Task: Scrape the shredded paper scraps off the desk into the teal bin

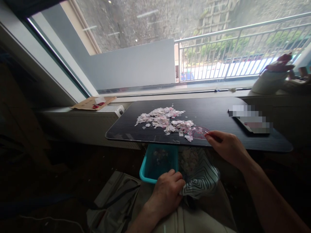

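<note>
Small scraps of white and pale pink paper [160, 119] lie in a loose heap on the dark table [209, 108]. My right hand [225, 145] pinches the edge of a clear pinkish plastic piece [200, 132], roundish in outline, which rests on or just over the table against the right end of the heap. Below the table edge my left hand [168, 187] is closed on the rim of a white bag with black line patterns [201, 181]. Scraps [189, 158] show inside the bag's mouth. Beside it stands a teal plastic bin [145, 165] with some scraps in it.
A phone-like flat object [252, 121], partly blurred out, lies at the table's right. A brown envelope [89, 103] with red bits rests on the radiator [114, 111] at left. A grey bag [116, 197] sits low on the left. The window is behind the table.
</note>
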A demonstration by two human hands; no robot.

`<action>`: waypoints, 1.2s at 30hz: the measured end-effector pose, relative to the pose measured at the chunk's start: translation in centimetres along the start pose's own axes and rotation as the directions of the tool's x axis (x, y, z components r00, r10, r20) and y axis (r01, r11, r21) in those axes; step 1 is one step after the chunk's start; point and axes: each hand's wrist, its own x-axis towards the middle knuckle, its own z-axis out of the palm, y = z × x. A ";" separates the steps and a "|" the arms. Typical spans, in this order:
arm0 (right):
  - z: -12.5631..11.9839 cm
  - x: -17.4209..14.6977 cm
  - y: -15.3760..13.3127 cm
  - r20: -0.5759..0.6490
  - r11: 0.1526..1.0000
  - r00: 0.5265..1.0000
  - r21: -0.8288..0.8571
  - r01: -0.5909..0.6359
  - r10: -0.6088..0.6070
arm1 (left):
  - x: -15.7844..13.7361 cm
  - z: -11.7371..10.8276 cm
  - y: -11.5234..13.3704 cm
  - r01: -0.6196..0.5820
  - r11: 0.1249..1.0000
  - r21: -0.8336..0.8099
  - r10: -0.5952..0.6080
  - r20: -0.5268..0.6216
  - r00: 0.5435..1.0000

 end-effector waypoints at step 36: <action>-0.3 -0.8 2.2 -0.026 0.991 0.993 0.073 -0.111 0.113 | -0.1 0.1 -0.1 0.005 1.000 -0.019 -0.005 -0.005 1.000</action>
